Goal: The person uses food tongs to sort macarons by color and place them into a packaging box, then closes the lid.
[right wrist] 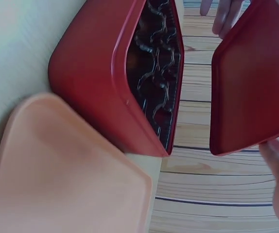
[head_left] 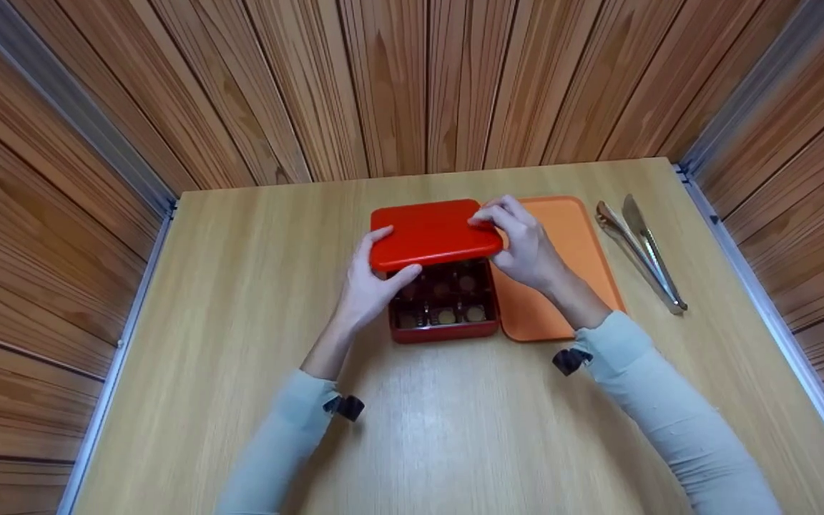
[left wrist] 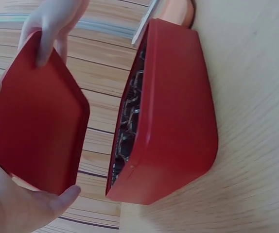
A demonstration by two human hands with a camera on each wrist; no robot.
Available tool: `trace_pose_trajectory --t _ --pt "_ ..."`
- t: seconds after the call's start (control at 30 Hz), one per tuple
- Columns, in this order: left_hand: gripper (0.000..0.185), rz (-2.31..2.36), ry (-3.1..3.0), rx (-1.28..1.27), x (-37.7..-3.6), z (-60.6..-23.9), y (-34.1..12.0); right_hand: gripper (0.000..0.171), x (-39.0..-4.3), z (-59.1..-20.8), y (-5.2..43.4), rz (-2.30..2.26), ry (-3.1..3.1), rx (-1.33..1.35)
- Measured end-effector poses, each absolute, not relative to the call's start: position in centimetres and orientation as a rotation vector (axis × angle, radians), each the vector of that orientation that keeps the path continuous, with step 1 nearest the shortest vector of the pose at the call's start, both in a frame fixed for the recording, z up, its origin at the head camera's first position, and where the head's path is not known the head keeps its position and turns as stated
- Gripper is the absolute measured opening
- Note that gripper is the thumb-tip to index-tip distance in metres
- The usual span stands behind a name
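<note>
Both hands hold a red rectangular lid [head_left: 432,232] by its edges, raised over a dark red box [head_left: 446,333]. At the lid's left end, my left hand [head_left: 369,286] has its thumb below the near edge and its fingers at the side. My right hand [head_left: 523,243] grips the right end, fingertips over the top. A gap between lid and box shows in the left wrist view, where the lid's underside [left wrist: 42,121] faces the camera. Inside the box, a dark plastic insert [right wrist: 154,63] has rounded compartments; small round pieces [head_left: 475,313] sit in some near ones. The lid hides the far part.
An orange tray [head_left: 537,315] lies against the box's right side, partly under my right forearm. Metal tongs [head_left: 644,250] lie to the right of the tray. Wood-panelled walls stand behind the table [head_left: 254,300] and on both sides.
</note>
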State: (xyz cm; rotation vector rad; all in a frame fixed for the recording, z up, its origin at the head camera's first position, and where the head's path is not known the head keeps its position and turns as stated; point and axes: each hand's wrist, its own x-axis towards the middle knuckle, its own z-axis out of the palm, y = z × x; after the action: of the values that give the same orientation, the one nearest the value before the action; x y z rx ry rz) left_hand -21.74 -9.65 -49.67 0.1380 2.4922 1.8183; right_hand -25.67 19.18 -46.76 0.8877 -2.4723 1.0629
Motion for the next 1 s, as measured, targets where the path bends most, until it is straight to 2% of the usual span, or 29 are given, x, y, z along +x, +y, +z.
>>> trace_pose_trajectory --t 0.37,0.63,0.87,1.0 --pt "0.087 1.788 2.631 0.183 -21.6 -50.3 -8.6 0.078 -25.1 -46.2 18.7 1.311 -2.872 0.706" --pt "0.090 1.720 2.716 0.236 -21.4 -50.9 -8.5 0.079 -24.7 -46.5 18.6 1.356 -3.019 0.625" --pt "0.099 1.678 2.705 0.299 -21.2 -51.7 -8.8 0.100 -24.1 -46.9 19.0 1.429 -3.052 0.568" --pt "0.102 1.688 2.694 0.310 -20.9 -52.3 -9.2 0.105 -23.3 -47.7 19.1 1.364 -3.090 0.570"
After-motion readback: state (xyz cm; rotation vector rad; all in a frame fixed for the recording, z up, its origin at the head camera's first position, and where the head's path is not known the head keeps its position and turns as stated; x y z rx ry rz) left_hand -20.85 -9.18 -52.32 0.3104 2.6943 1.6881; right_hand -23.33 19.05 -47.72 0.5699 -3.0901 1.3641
